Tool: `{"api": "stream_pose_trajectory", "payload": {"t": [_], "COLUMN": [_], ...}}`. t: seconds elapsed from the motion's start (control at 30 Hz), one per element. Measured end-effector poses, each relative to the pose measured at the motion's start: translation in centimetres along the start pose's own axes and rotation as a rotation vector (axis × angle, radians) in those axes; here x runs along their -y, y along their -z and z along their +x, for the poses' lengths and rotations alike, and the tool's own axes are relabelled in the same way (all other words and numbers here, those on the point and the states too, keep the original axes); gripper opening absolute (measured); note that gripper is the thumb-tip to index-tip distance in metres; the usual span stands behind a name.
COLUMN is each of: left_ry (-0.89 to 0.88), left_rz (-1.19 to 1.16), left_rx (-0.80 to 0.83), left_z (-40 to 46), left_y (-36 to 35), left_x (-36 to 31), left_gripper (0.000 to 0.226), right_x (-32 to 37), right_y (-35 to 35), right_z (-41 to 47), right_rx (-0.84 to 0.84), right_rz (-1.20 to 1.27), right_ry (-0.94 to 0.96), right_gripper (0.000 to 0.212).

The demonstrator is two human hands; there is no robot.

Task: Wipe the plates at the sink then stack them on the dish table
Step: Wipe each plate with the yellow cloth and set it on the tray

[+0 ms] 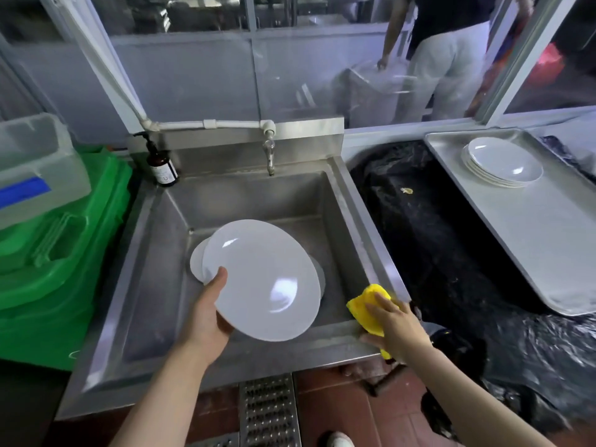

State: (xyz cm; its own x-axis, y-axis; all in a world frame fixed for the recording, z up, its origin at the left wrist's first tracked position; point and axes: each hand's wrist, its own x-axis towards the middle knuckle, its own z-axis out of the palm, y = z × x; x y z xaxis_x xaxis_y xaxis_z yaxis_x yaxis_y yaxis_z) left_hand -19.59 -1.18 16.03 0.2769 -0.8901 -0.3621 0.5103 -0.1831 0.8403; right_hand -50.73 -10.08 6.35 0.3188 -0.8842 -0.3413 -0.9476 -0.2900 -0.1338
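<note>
Here the left hand (206, 314) grips a tilted plate (263, 279) face-up, right-hand fingers (380, 306) clasping a sponge (366, 306)

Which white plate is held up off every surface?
The large plate gripped by the left hand above the sink; the other plates lie in the basin or stacked on the tray.

Single view: head-worn wide-angle camera, facing forward and steeply down, close over the steel sink (354, 201). Frame edges bend outward. Field reaches the glass partition (193, 75) behind, the tray (516, 240) at right, the floor drain (267, 411) below.
</note>
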Motion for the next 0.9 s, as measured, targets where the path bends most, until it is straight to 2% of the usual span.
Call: {"api": "stream_pose_trajectory", "payload": {"t": [0.07,0.13,0.2,0.23,0.3,0.37,0.43,0.57,0.67,0.77,0.9], "left_ry": [0.001,0.009,0.023,0.031,0.047,0.063,0.079,0.110,0.172,0.205,0.143], "left_rz": [0.002,0.004,0.005,0.005,0.000,-0.002,0.010,0.056,0.074,0.088,0.144], "left_rx": [0.019,0.027,0.037,0.048,0.074,0.116,0.164,0.251,0.294,0.348,0.441], "left_z": [0.3,0.5,0.8,0.9,1.1,1.4,1.7,3.0,4.4,5.9,8.6], "left_y": [0.2,0.5,0.7,0.7,0.8,0.7,0.4,-1.0,-3.3,-6.5,-11.7], "left_x": [-0.1,-0.3,-0.4,-0.5,-0.8,-1.1,-1.5,-1.8,-1.4,-1.0,-0.4], "left_gripper": [0.025,0.025,0.026,0.027,0.029,0.027,0.026,0.034,0.032,0.045,0.054], "right_x": [0.6,2.2,4.8,6.2,8.7,10.0,10.5,9.0,6.3,2.9,-3.1], "right_y": [-0.3,0.5,2.5,3.7,5.7,6.8,7.3,7.5,7.6,8.0,8.8], "right_z": [0.1,0.4,0.4,0.3,-0.1,-0.4,-0.7,-0.9,-1.0,-0.8,0.2], "right_rx": [0.003,-0.158,-0.299,-0.292,-0.124,0.048,0.104,0.059,0.016,-0.069,-0.219], "right_rz": [0.021,0.120,0.432,0.676,1.213,1.471,1.547,1.750,1.840,1.879,1.983], "right_ry": [0.008,-0.013,-0.063,-0.089,-0.110,-0.099,-0.075,-0.082,-0.087,-0.107,-0.188], "right_gripper": [0.068,0.061,0.050,0.045,0.032,0.022,0.023,0.029,0.031,0.033,0.030]}}
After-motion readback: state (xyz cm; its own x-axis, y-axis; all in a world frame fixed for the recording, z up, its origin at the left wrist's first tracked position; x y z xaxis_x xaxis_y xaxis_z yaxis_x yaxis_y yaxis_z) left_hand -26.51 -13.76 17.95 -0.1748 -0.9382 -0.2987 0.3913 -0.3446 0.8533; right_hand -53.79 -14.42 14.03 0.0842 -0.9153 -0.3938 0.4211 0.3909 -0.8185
